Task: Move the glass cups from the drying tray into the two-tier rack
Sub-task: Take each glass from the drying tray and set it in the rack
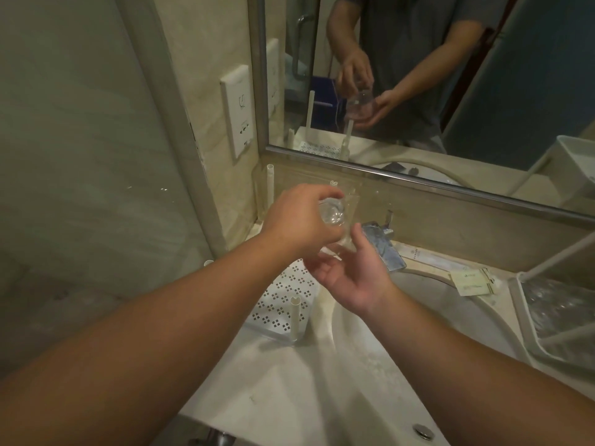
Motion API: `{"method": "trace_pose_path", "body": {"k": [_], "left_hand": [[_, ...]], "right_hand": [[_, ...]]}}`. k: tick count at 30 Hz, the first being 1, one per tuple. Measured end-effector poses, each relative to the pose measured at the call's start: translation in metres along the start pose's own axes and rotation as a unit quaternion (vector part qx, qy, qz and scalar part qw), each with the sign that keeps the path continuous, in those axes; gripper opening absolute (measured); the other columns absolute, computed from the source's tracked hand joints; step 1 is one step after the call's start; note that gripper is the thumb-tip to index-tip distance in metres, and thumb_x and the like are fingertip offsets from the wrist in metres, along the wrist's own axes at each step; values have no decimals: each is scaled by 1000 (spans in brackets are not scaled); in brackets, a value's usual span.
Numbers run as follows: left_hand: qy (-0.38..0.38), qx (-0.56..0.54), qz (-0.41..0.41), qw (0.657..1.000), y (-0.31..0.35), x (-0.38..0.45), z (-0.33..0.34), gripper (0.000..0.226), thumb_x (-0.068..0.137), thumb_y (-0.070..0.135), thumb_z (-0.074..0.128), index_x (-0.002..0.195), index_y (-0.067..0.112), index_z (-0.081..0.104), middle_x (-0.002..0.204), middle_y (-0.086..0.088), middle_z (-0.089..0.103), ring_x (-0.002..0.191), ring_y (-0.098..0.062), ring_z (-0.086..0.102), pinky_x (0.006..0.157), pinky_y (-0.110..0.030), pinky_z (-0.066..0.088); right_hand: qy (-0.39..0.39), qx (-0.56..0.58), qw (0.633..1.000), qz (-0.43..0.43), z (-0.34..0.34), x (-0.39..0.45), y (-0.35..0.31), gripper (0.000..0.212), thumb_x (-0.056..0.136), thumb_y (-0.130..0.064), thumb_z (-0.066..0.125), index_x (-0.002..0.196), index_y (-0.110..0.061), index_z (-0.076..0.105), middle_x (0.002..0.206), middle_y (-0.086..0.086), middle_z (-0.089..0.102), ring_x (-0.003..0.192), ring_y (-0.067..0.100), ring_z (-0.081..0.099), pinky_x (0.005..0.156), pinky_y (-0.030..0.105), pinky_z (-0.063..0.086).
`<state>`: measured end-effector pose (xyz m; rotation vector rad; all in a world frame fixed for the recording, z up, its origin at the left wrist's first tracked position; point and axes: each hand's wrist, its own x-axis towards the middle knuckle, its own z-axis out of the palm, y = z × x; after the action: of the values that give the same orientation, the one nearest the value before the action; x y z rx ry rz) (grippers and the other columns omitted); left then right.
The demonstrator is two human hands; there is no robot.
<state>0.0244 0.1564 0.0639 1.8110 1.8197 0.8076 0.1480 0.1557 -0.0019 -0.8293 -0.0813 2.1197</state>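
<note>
While the left hand [297,218] grasps one glass cup [335,217] from above, fingers curled round its base, the right hand [351,275] lies released just under it, palm up, fingers loosely spread. Below both hands sits the rack's perforated white shelf [283,300], with three upright posts visible, one [294,318] nearest the left forearm. Well right of the right hand stands one white drying tray [521,317] holding more glassware, too blurred to count. Beyond the right hand's fingertips is one chrome faucet [381,244].
</note>
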Motion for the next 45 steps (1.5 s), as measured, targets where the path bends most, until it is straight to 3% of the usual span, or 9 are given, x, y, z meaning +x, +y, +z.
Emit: {"method": "trace_pose_path", "body": {"k": [6,9,14,18,22,28,34,38,45], "left_hand": [[2,-114,1,994,2,-5,-7,57,73,18,84,123,36,64,127,9,61,100,-8,65,77,-25,58],[-5,-133,15,991,1,-9,-5,63,75,18,85,130,35,58,120,8,58,102,-7,61,66,-14,53],[-25,-136,13,990,0,-14,13,83,73,25,87,143,40,44,125,3,55,98,-12,61,68,-24,55],[-39,-97,13,994,1,-15,30,94,71,28,87,149,42,35,128,1,58,107,-18,63,83,-38,59],[-44,-106,22,993,9,-18,50,96,70,29,89,149,37,35,126,5,64,111,-15,63,93,-38,54],[-19,-148,25,989,29,-24,79,84,72,25,89,142,29,42,84,20,55,81,-3,60,74,-27,50],[-23,-188,46,981,49,-25,107,81,69,20,91,137,29,47,82,21,52,69,15,54,61,-3,39],[-30,-188,62,980,71,-21,128,87,68,26,92,141,35,44,112,9,57,87,4,58,73,-9,45],[-26,-199,81,976,128,-14,170,88,68,20,91,143,29,45,98,8,50,79,-1,51,71,-10,43]], "right_hand": [[-41,-13,999,-24,-4,-4,-15,84,72,-45,73,140,-5,45,114,25,59,96,35,65,82,41,58],[-31,-58,997,-32,-4,-9,-25,86,59,-49,85,129,-9,55,102,17,61,87,29,64,85,37,54],[11,-189,977,-96,-4,-16,-43,66,54,-51,86,108,-18,68,97,6,60,69,17,58,68,29,51],[47,-369,908,-194,2,-32,-58,60,67,-35,87,117,-20,58,109,1,64,76,15,60,64,29,44],[120,-562,765,-291,7,-46,-67,70,63,-30,90,123,-28,52,115,-7,58,97,10,61,67,24,47],[155,-698,599,-361,2,-70,-78,87,57,-37,92,132,-27,48,124,-5,50,110,8,51,86,20,38],[164,-719,565,-370,-19,-90,-101,90,55,-39,93,133,-27,49,120,-7,48,108,5,48,86,17,35],[179,-716,553,-387,-35,-107,-123,90,55,-41,92,133,-26,49,117,-8,47,108,5,48,85,18,34],[213,-707,537,-408,-66,-139,-170,89,56,-43,91,134,-28,49,120,-7,49,108,5,47,86,20,35]]}}
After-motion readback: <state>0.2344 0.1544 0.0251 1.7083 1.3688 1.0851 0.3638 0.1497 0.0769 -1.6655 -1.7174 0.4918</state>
